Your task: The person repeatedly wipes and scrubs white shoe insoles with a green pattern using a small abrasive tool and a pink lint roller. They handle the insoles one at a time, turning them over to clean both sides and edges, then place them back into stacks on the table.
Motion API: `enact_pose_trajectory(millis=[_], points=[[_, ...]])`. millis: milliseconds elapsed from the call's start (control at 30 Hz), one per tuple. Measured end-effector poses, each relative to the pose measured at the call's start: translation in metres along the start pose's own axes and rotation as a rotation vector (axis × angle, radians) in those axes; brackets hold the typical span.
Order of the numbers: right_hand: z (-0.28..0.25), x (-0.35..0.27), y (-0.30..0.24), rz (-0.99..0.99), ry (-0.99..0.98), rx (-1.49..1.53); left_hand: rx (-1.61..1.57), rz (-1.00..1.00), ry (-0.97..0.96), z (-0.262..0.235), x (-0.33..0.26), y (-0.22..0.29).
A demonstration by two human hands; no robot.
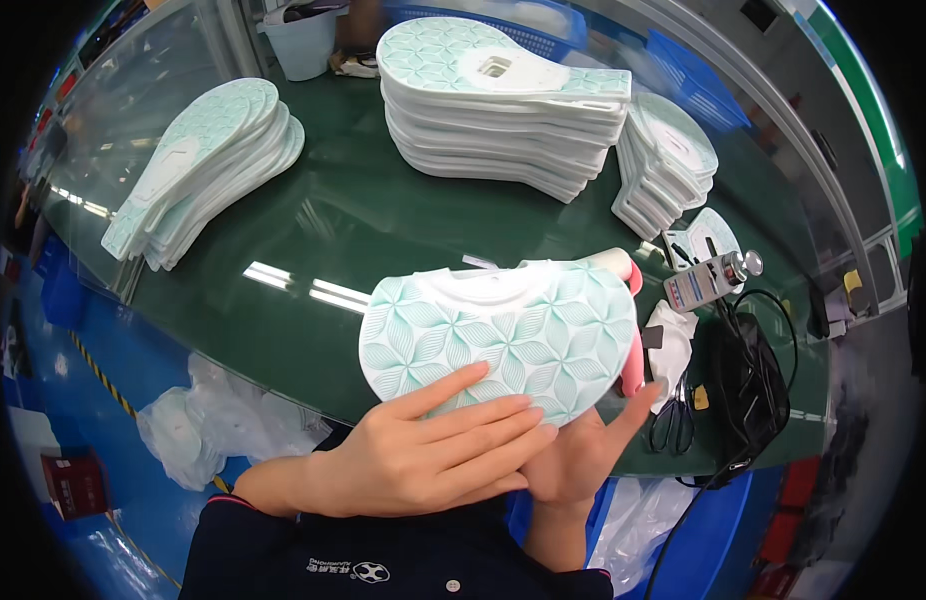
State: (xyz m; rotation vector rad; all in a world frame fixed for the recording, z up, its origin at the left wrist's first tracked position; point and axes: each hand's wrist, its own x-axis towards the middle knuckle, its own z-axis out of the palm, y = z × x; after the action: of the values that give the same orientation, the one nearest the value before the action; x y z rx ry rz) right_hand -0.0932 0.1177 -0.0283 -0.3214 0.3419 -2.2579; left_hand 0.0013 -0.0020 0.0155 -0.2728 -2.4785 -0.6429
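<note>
Patterned panel (503,330) gripped by both hands (453,450), stacked panels (503,110) behind, scissors (673,420) beside

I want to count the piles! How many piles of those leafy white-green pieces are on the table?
3: one pile at the left, one big pile at the back middle, one leaning pile at the right. More may be hidden.

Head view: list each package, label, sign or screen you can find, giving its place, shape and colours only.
Label on handheld tool: right of the held mint-patterned panel, rectangular, white with small red and dark print.
Plastic bags: below the table's near edge, left, crumpled, clear-white.
Red box: floor, far left, squarish.
No screens.
</note>
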Motion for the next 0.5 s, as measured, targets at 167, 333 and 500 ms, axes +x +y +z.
enact_pose_trajectory(millis=[167,333,500], points=[[0.019,-0.005,-0.010,-0.012,0.344,-0.500,-0.014,0.009,0.165,-0.016,-0.015,-0.012],[0.029,-0.010,-0.004,-0.104,0.338,-0.476,-0.987,-0.607,0.691,0.006,-0.009,-0.007],[0.026,-0.018,-0.004,-0.159,0.161,-0.350,-0.974,-0.603,0.147,-0.003,-0.025,-0.004]])
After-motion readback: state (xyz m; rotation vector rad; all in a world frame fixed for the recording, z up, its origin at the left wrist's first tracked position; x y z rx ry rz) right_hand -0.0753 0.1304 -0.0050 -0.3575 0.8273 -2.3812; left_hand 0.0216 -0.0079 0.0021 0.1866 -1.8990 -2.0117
